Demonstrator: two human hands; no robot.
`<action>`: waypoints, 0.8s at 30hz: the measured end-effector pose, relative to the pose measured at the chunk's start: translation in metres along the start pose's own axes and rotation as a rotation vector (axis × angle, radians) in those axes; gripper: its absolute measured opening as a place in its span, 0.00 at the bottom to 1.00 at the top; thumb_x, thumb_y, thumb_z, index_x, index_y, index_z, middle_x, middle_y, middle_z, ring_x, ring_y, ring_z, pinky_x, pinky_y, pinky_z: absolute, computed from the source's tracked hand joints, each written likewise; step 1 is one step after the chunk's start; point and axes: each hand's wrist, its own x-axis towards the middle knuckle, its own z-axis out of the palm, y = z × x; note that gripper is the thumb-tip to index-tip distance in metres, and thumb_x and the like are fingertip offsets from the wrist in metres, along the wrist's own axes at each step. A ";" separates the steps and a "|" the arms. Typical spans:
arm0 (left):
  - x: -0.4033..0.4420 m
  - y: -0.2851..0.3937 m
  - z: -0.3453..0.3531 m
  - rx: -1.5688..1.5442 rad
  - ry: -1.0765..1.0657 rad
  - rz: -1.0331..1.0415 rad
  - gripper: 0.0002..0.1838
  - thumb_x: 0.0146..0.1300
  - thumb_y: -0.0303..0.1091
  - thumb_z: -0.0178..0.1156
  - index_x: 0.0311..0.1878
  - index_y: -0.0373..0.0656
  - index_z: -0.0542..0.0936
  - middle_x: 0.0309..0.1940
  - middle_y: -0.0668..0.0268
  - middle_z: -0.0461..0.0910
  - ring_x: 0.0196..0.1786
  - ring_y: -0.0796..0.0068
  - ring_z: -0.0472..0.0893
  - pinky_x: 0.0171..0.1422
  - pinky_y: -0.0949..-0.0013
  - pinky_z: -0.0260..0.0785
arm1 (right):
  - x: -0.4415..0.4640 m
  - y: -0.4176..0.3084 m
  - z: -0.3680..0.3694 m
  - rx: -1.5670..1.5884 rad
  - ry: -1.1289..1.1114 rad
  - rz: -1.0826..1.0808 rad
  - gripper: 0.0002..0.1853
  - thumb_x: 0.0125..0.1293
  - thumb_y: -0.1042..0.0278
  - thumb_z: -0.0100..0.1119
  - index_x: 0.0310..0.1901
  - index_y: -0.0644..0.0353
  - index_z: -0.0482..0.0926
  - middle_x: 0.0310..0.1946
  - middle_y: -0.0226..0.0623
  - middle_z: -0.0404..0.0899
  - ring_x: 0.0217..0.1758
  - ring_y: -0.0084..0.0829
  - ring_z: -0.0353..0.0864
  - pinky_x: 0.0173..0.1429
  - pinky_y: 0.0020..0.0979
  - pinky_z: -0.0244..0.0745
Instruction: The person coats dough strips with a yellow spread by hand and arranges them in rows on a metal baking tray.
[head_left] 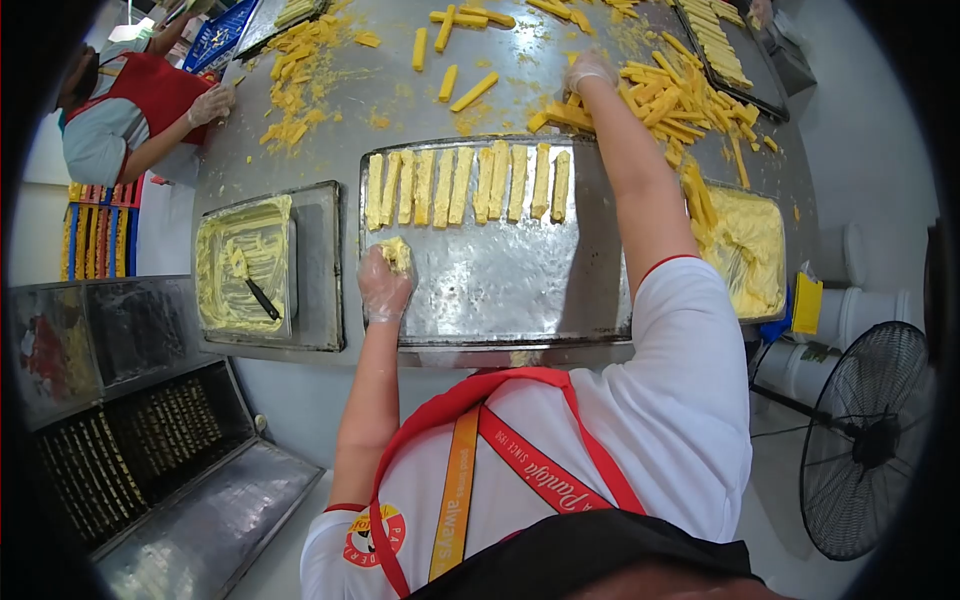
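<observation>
My left hand (386, 284), in a clear plastic glove, is closed around a lump of pale yellow cream (396, 255) above the left edge of a metal baking tray (480, 290). Several cream-coated cake sticks (462, 186) lie in a row along the tray's far side. Stretched past that row, my gloved right hand (592, 72) has its fingers curled down at the left edge of a pile of plain yellow cake sticks (665, 100). A stick appears to be in its grip, though the fingertips are partly hidden.
On the left, a cream-smeared pan (290, 262) holds a black-handled spatula (258, 293). A cream tub (750, 250) stands on the right. Crumbs (300, 85) and loose sticks litter the far table. A co-worker in a red apron (150, 95) stands at left; a fan (870, 440) stands at right.
</observation>
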 end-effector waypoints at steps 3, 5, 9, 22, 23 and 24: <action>0.000 0.000 -0.001 0.010 0.011 0.018 0.11 0.50 0.28 0.63 0.38 0.37 0.76 0.31 0.50 0.78 0.36 0.45 0.78 0.42 0.51 0.70 | -0.010 0.009 -0.002 0.130 0.155 -0.085 0.32 0.57 0.61 0.63 0.66 0.52 0.70 0.58 0.47 0.78 0.60 0.45 0.79 0.61 0.43 0.73; 0.002 -0.002 0.001 0.040 0.037 0.059 0.11 0.51 0.28 0.64 0.38 0.37 0.76 0.32 0.50 0.78 0.36 0.45 0.78 0.42 0.52 0.71 | -0.004 0.020 -0.006 0.186 0.330 -0.172 0.33 0.57 0.61 0.63 0.66 0.50 0.70 0.57 0.46 0.78 0.58 0.46 0.79 0.59 0.44 0.74; 0.001 -0.001 0.000 0.081 0.051 0.142 0.11 0.51 0.27 0.64 0.38 0.38 0.76 0.32 0.51 0.78 0.37 0.46 0.79 0.43 0.52 0.71 | -0.027 0.080 -0.050 0.176 0.534 -0.410 0.28 0.53 0.65 0.62 0.60 0.49 0.75 0.55 0.49 0.78 0.59 0.50 0.75 0.62 0.46 0.68; 0.003 -0.007 0.002 0.067 0.040 0.172 0.10 0.50 0.27 0.63 0.35 0.37 0.74 0.31 0.49 0.77 0.38 0.44 0.77 0.44 0.50 0.70 | -0.215 0.273 -0.099 0.424 -0.132 -0.377 0.42 0.47 0.79 0.68 0.68 0.55 0.66 0.65 0.40 0.71 0.68 0.38 0.68 0.71 0.33 0.63; 0.004 -0.007 0.002 0.061 0.047 0.177 0.10 0.50 0.28 0.63 0.34 0.37 0.74 0.31 0.49 0.77 0.37 0.44 0.77 0.44 0.50 0.70 | -0.214 0.273 -0.097 0.489 -0.151 -0.323 0.43 0.47 0.80 0.67 0.69 0.56 0.65 0.65 0.40 0.71 0.68 0.38 0.68 0.72 0.33 0.63; 0.005 -0.003 0.000 0.056 0.055 0.184 0.10 0.50 0.28 0.63 0.34 0.37 0.74 0.30 0.49 0.77 0.37 0.44 0.77 0.43 0.50 0.70 | -0.212 0.272 -0.094 0.555 -0.170 -0.268 0.44 0.47 0.81 0.67 0.70 0.56 0.64 0.65 0.40 0.71 0.68 0.38 0.68 0.72 0.33 0.63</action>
